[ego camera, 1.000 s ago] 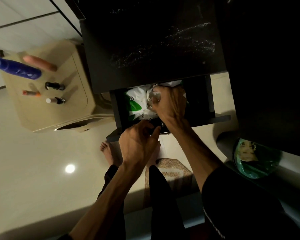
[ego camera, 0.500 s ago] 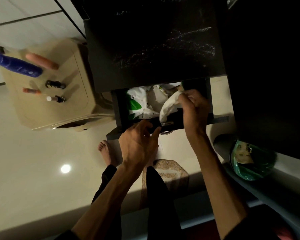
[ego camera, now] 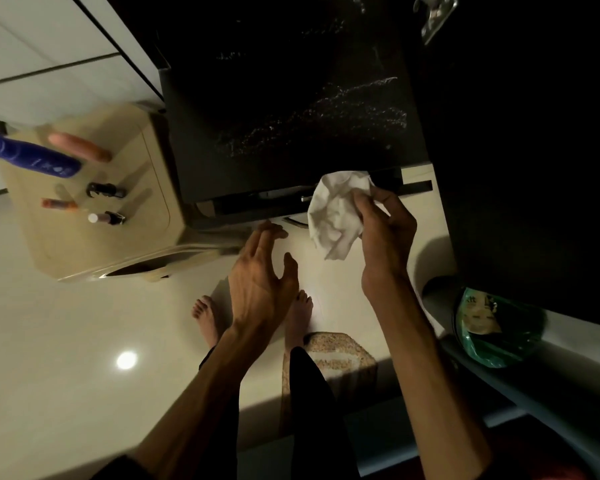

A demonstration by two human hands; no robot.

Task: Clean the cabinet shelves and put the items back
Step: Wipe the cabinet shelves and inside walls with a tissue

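A: So the drawer (ego camera: 305, 199) has gone from pulled out, with a green-and-white pack showing inside, to pushed nearly flush under the dark cabinet (ego camera: 291, 98).

B: Right, and the cloth (ego camera: 336, 213) came out with the right hand (ego camera: 385, 237). 1 second ago that hand was down among the drawer's contents; now it is up in front of the drawer face.

A: What does that say about the task?

B: Probably that this drawer is wiped and shut, so another shelf comes next. The 5 small items on the beige stand (ego camera: 94, 216), a blue bottle (ego camera: 28, 157) among them, are not yet back.

A: And the hands?

B: The right one pinches the crumpled cloth between thumb and curled fingers. The left hand (ego camera: 260, 275) has let go of the drawer front; its fingers are spread and straight, holding nothing, just below the drawer edge. Whether the fingertips touch it, one cannot tell.
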